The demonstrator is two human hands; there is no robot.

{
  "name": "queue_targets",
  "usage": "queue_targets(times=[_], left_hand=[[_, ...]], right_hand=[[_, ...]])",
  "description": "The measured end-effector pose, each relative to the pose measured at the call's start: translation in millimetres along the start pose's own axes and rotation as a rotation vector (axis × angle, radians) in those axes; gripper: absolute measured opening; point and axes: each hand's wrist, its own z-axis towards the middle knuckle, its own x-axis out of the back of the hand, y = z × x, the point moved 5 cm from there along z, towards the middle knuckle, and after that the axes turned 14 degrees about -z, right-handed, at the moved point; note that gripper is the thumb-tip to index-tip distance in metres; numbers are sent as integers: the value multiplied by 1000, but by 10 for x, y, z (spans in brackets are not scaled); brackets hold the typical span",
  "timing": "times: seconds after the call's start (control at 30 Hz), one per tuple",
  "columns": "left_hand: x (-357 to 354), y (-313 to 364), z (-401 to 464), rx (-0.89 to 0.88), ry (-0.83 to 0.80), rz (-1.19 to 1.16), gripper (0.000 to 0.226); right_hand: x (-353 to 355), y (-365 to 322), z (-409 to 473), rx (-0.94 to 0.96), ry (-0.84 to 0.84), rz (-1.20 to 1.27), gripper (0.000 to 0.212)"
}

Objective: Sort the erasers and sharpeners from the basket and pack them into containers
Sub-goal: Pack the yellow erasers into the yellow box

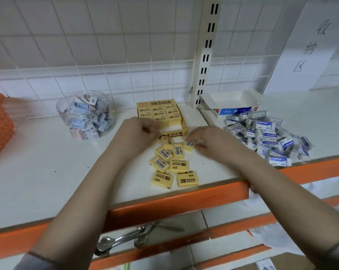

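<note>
right hand point(205, 139) pinches a yellow eraser point(190, 144), long axis left-right; left hand point(139, 129) curled, contents unclear

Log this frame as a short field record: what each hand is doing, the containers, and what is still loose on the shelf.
left hand: curled at the yellow box's front edge; contents unclear
right hand: pinches a yellow eraser
yellow box: open, nearly full of yellow erasers
clear tub: holds sharpeners
white box: open, looks empty
loose: yellow erasers near the shelf edge; blue-white eraser pile at right
</note>
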Motion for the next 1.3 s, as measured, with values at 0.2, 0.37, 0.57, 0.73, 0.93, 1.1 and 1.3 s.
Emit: queue_targets(times=[0.2, 0.37, 0.57, 0.73, 0.93, 1.1, 1.3], left_hand=[[-11, -119, -526, 67, 4, -68, 12], [-76, -145, -831, 77, -27, -134, 14], [-133, -118, -942, 67, -126, -69, 39], [-132, -92, -938, 75, -104, -26, 42], [-130, -86, -986, 87, -30, -55, 34], [-116, -89, -1003, 102, -10, -57, 36], [66, -29, -1003, 71, 164, -296, 25]], right_hand=[[24, 36, 94, 128, -41, -7, 40], [2, 73, 116, 122, -40, -15, 37], [-42, 88, 97, 70, -76, -89, 41], [4, 60, 19, 32, -20, -91, 40], [167, 74, -111, -78, 219, 237, 32], [330, -5, -227, -176, 311, 654, 21], [399, -74, -294, -251, 316, 1114, 22]])
